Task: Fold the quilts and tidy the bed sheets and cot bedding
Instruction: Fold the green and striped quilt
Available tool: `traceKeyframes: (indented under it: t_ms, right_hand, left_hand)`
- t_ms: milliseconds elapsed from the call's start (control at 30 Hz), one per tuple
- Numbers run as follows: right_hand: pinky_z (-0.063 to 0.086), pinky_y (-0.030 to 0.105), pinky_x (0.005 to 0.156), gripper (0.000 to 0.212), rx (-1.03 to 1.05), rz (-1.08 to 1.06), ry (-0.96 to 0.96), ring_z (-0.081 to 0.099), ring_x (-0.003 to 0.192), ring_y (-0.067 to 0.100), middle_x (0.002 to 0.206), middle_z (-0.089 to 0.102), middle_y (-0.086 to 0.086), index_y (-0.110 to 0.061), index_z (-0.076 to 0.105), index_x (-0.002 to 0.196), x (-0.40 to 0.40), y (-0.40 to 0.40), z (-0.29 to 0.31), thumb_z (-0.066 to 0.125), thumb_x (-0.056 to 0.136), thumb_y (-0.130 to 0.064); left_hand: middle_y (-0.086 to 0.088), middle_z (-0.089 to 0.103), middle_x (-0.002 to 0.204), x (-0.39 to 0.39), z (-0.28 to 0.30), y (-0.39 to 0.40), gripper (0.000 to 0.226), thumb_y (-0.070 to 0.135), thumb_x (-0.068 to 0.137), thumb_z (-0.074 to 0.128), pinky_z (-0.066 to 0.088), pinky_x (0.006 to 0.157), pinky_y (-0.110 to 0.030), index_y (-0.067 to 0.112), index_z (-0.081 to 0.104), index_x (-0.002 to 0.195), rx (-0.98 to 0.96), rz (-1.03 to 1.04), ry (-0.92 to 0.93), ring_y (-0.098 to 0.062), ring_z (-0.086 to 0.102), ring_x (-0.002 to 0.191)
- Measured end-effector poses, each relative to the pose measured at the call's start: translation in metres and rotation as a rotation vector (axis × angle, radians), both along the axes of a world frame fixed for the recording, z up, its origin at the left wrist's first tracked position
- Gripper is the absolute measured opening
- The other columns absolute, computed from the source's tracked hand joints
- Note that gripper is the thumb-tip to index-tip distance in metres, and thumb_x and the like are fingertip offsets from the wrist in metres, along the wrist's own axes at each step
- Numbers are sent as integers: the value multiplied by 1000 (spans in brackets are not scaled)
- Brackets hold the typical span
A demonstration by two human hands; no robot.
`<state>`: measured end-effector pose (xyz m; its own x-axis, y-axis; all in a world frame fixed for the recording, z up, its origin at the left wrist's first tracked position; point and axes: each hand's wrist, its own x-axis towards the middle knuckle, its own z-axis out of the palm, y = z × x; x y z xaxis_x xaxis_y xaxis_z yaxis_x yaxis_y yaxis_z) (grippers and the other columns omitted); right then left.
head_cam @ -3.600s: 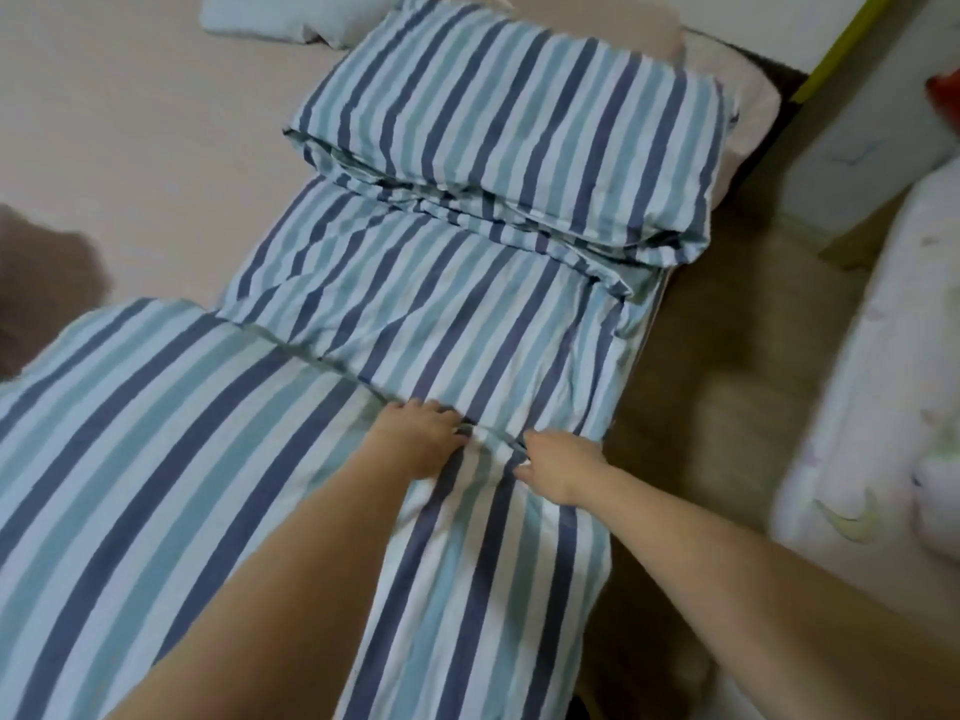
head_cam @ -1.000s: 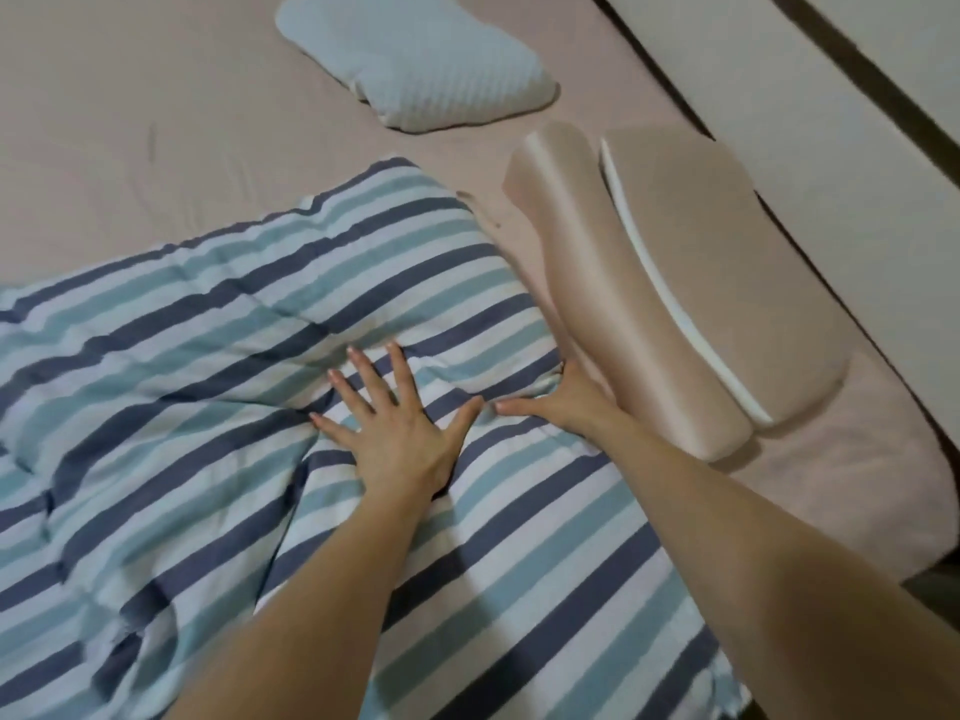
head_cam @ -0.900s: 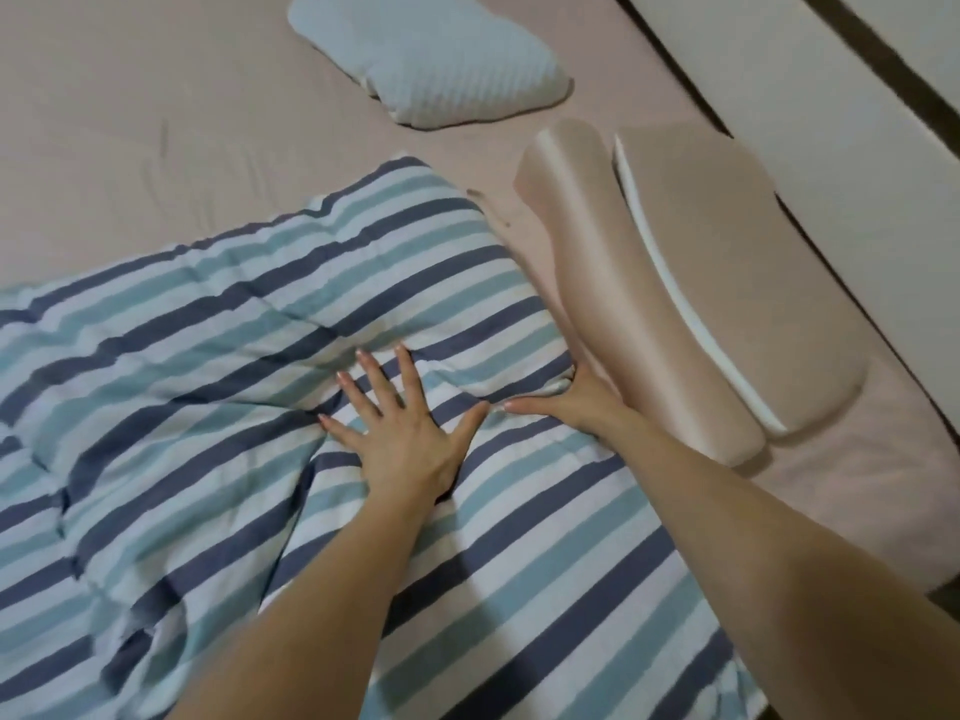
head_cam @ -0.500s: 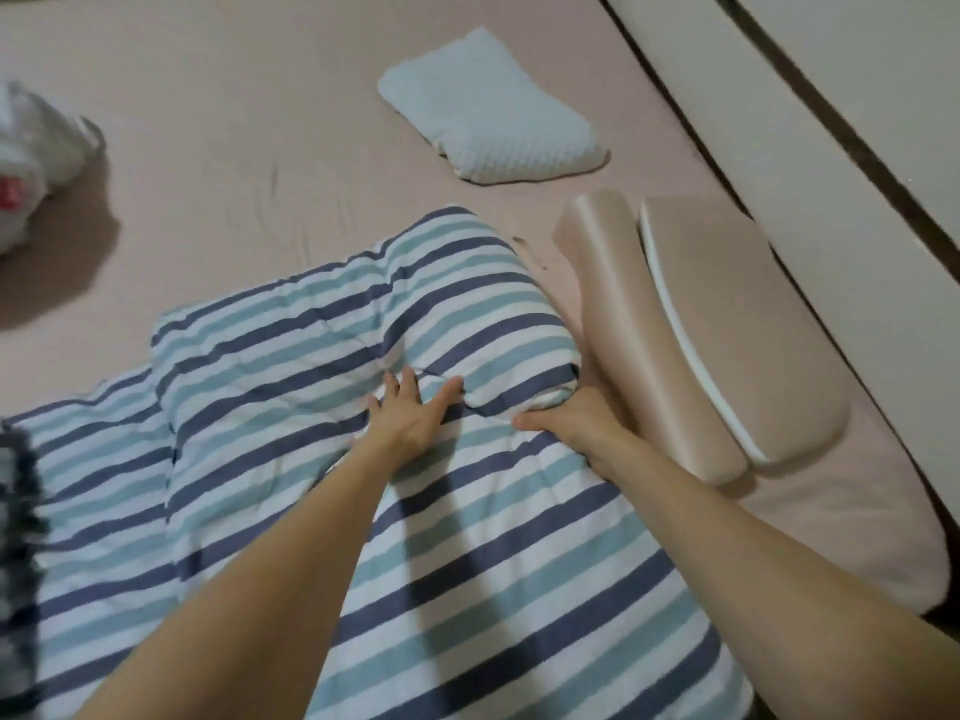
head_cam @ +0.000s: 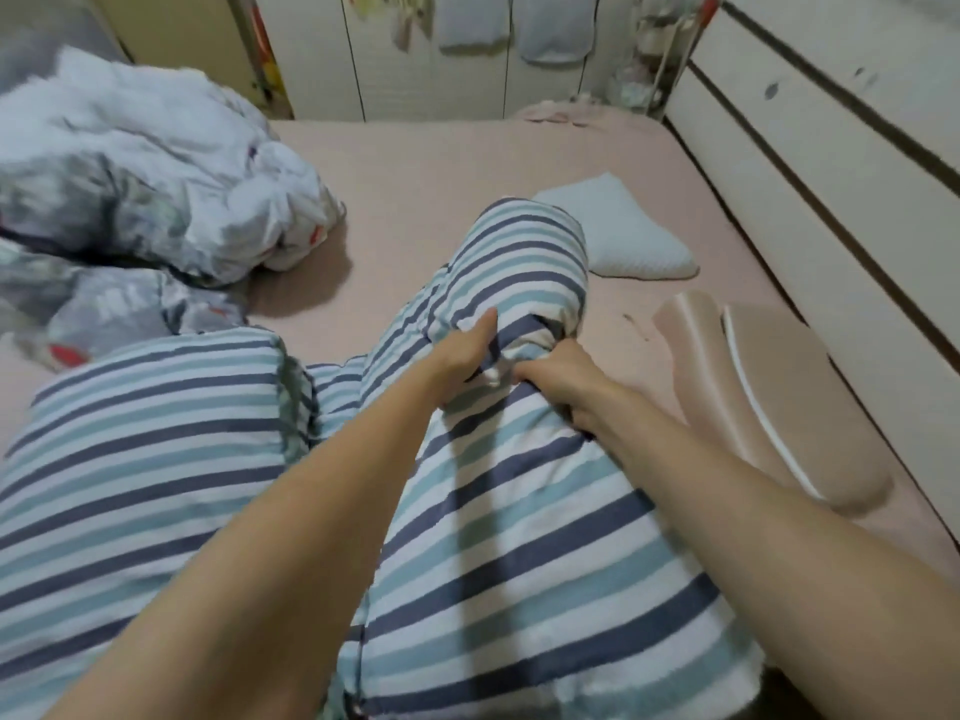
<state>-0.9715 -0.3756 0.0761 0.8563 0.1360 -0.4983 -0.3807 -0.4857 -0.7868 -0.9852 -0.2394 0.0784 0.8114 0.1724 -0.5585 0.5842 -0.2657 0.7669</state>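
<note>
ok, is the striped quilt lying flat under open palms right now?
No: both the left hand and right hand grip a bunched-up fold of the striped quilt, lifted off the bed.

Striped quilt, seemingly part-folded, on bed.

White wardrobe doors stand at the far wall, with small clothes hanging on them. A cream headboard with dark grooves runs along the right.

Striped quilt — soft matt cloth.
</note>
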Motion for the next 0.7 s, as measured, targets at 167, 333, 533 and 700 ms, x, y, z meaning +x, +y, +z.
traceKeyframes:
  t_ms: [167,333,533,700]
  right_hand:
    - [54,40,88,47,-56,72,-206,62,96,29,107,63,13,-5,58,112,-69,125,59,70,68,-18]
    - [41,14,64,25,-22,186,-421,57,86,22,86,58,1,-13,59,99,-139,247,99,64,75,-11]
    - [45,32,89,51,33,393,-351,55,109,24,122,57,12,-6,41,128,-186,370,77,62,81,-12]
    - [46,37,93,62,-16,500,-284,54,117,32,127,57,15,-7,33,138,-220,456,18,57,81,-10]
  left_hand:
    - [-8,53,132,-85,57,110,63,69,93,24,47,84,-36,23,48,128,-107,45,-52,-25,54,108]
    - [-8,58,84,-147,92,234,73,81,83,29,51,65,-33,16,60,89,-233,143,-84,-25,57,74]
    - [-9,71,76,-194,67,364,85,89,71,37,55,56,-36,14,70,94,-271,338,-12,-26,68,62]
    - [-7,67,85,-221,24,426,67,79,81,38,55,71,-41,20,70,75,-254,580,40,-31,65,83]
